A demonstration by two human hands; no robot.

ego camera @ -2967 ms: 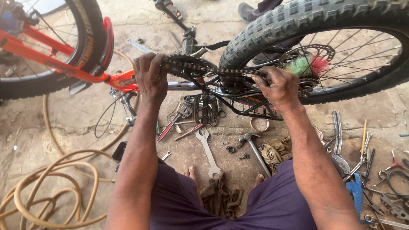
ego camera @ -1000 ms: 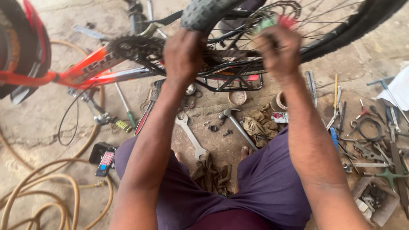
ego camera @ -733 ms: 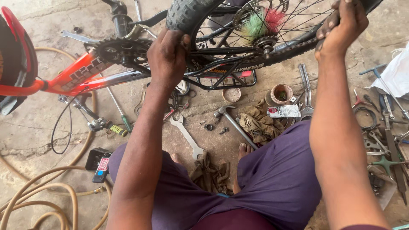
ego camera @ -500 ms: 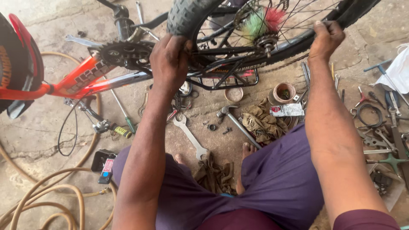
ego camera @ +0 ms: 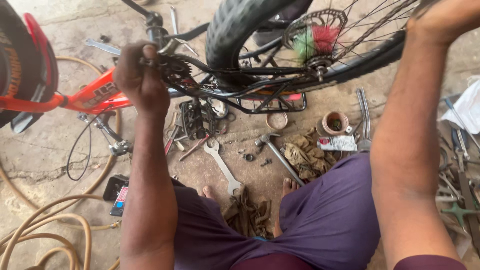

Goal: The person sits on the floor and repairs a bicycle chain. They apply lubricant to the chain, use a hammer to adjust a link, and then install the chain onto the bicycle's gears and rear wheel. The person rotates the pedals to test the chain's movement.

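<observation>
A red bicycle frame lies upside down in front of me. My left hand is closed around the chain at the chainring. My right hand grips the black rear tyre at its upper right, partly cut off by the frame edge. The wheel's hub carries a green and pink brush, with a cog plate behind the spokes. I sit on the ground in purple trousers, bare feet forward.
On the concrete floor lie a spanner, a hammer, greasy rags, a small round tin, and several tools at the right. A tan hose coils at the lower left. A black carrier rack lies under the wheel.
My right hand left the chain area and moved up and right onto the tyre rim. My left hand stayed on the chain at the chainring. The view shifted closer and to the right.
</observation>
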